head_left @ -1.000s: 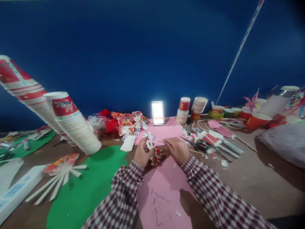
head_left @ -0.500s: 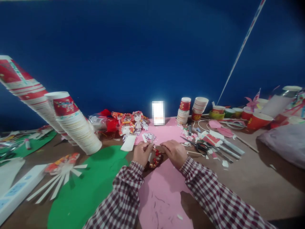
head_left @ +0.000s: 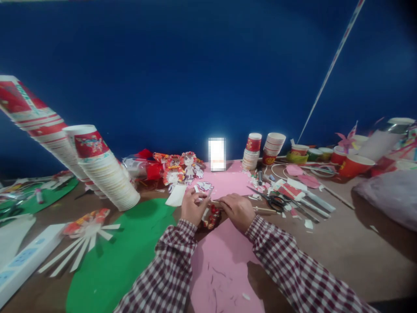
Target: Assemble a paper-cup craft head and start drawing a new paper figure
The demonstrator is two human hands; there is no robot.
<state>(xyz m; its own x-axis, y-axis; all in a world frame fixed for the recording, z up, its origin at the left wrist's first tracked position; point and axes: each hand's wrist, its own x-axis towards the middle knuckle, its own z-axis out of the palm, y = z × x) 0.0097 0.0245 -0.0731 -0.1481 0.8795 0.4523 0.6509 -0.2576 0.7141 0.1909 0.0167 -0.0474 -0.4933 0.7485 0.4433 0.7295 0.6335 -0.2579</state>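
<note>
My left hand (head_left: 193, 208) is closed, with a small white strip (head_left: 196, 191) showing between its fingers. Close beside it, my right hand (head_left: 239, 209) has its fingers bent and pressed together, palm down; whatever lies under them is hidden. A curled red patterned paper piece (head_left: 214, 217) sits just below the fingertips, between the two hands. Beyond my left hand lies a white paper cut-out with dark outlines (head_left: 203, 186) on a pink sheet (head_left: 230, 182). A white paper piece (head_left: 176, 195) is left of that hand. Another pink sheet (head_left: 224, 269) lies between my forearms.
Scissors (head_left: 275, 201) and paper scraps lie right of my right hand. Tall paper cup stacks (head_left: 110, 178) lean at the left. Paper figures (head_left: 189, 167) stand behind. A fringed cup piece (head_left: 87, 228) rests near a green sheet (head_left: 130, 248) and a white power strip (head_left: 29, 261).
My left hand's fingers have spread slightly and shifted, so the white strip shows between them. My right hand has turned a little lower. The outlined cut-out is now more visible.
</note>
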